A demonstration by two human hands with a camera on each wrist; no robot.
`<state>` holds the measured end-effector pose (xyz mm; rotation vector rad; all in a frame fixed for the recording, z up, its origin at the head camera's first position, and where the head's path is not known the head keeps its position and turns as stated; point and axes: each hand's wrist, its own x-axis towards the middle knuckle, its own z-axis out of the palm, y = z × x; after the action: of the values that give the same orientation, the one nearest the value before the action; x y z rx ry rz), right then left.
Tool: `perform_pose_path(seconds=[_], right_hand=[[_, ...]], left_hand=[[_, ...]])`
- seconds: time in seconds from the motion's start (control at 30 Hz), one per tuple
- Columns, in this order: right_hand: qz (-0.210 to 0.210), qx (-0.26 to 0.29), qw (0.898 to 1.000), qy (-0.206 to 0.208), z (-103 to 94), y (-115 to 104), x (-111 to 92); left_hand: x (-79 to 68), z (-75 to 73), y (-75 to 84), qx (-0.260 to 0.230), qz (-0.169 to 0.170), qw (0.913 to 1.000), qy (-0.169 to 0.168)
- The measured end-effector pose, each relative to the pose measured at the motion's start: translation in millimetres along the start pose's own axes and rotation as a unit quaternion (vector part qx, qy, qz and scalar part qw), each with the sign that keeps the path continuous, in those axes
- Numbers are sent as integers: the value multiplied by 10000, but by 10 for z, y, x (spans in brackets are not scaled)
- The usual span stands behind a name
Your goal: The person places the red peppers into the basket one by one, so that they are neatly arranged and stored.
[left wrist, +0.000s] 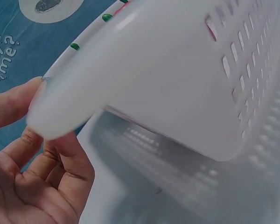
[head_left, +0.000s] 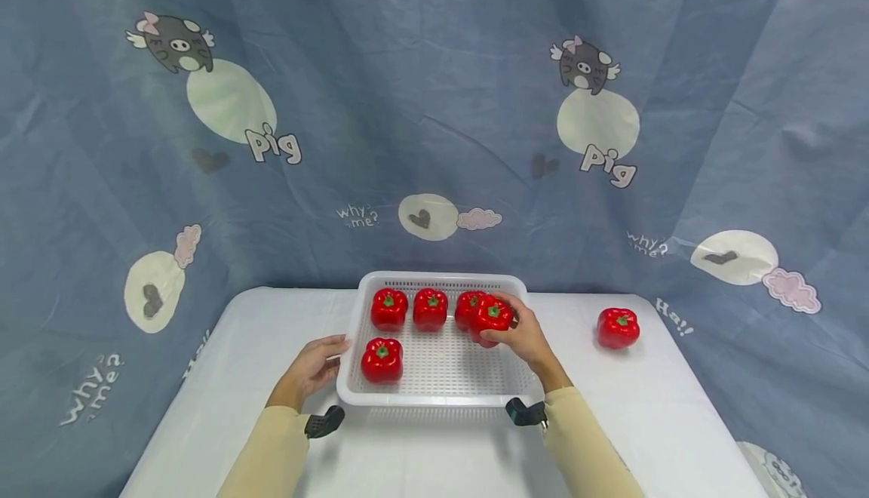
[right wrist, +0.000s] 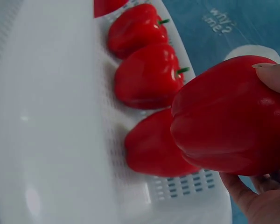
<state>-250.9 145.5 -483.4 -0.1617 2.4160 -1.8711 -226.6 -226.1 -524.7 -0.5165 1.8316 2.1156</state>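
My right hand (head_left: 526, 334) grips a red bell pepper (head_left: 492, 315) between thumb and fingers, above the right part of a white perforated basket (head_left: 434, 400). In the right wrist view this bell pepper (right wrist: 228, 116) hangs higher than the ones in the basket and partly overlaps the nearest. My left hand (head_left: 315, 366) is at the basket's left side; the left wrist view shows its thumb and fingers pinching the basket rim (left wrist: 60, 112). Inside, a row of red bell peppers (head_left: 430, 310) stands along the back wall, and another bell pepper (head_left: 382, 361) sits at the front left.
One more red bell pepper (head_left: 618, 328) stands on the white table (head_left: 448, 453), to the right of the basket. Behind the table hangs a blue cloth (head_left: 434, 121) with pig prints.
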Motion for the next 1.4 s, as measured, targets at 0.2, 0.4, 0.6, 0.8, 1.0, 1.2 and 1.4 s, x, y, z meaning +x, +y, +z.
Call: perform_pose_path(seconds=[0.2, 0.4, 0.6, 0.8, 1.0, 1.2, 1.4], right_hand=[[10, -26, 10000, 67, 124, 38, 24], [21, 108, 9999, -40, 262, 79, 7], [-20, 272, 9996, 46, 387, 123, 15], [4, 298, 9996, -13, 520, 184, -3], [210, 346, 9992, -58, 654, 189, -59], [202, 216, 9993, -224, 767, 190, -52], [121, -232, 9995, -180, 891, 185, -55]], left_hand=[[11, 23, 21, 147, 77, 9998, -58], [17, 30, 16, 197, 75, 9998, 20], [10, 29, 11, 161, 94, 9998, 17], [10, 22, -3, 220, 139, 9997, 19], [0, -6, -27, 276, 176, 9995, -23], [-11, -2, -24, 235, 182, 9996, 35], [-9, -17, -31, 139, 157, 9998, 14]])
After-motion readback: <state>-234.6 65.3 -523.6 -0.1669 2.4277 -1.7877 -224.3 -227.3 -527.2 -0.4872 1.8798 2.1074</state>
